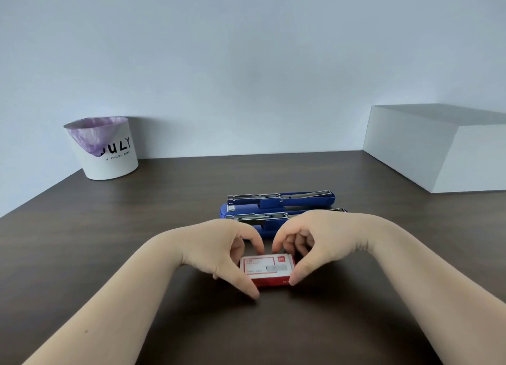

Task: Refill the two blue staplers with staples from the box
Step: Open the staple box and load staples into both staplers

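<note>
A small red and white staple box (267, 270) lies flat on the dark wooden table (109, 228). My left hand (219, 252) grips its left side with thumb and fingers. My right hand (315, 244) grips its right side the same way. Just behind the hands lie two blue staplers side by side, both with their tops swung open and the metal staple channels showing. The far stapler (282, 200) is fully visible. The near stapler (262, 222) is partly hidden by my hands.
A white bin (106, 148) with a purple liner stands at the back left against the wall. A large white box (443, 145) sits at the back right.
</note>
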